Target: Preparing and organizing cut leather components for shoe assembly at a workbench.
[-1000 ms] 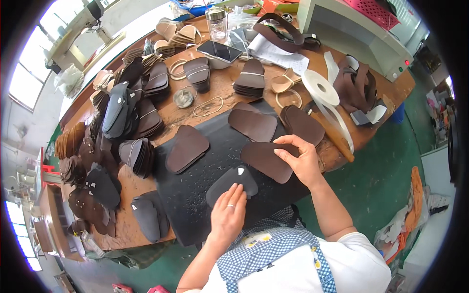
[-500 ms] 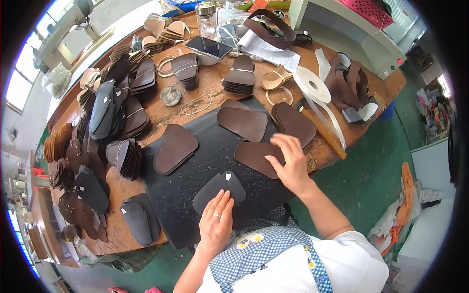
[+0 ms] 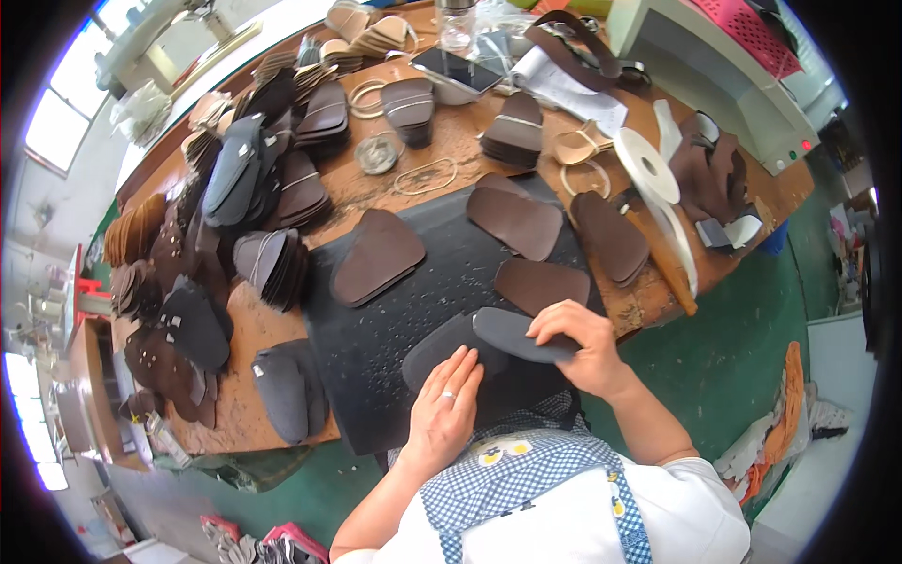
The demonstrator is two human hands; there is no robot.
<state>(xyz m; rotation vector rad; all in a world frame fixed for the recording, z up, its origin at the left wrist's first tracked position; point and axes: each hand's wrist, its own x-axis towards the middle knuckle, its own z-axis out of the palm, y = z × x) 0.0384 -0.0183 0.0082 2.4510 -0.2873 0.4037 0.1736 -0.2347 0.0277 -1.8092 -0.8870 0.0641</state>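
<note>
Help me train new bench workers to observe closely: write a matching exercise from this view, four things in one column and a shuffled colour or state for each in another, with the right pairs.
Things
1. Left hand
2. Right hand
3. Tape roll
4. Perforated basket

Colours or states
A. White
B. Holding a tilted dark grey piece
C. Pink
D. Fingers laid on a flat dark grey piece on the black mat

Pairs: 1-D, 2-B, 3-A, 4-C

We can read no words, labels or numbers; what the white paper (image 3: 575, 95) bears is too small.
</note>
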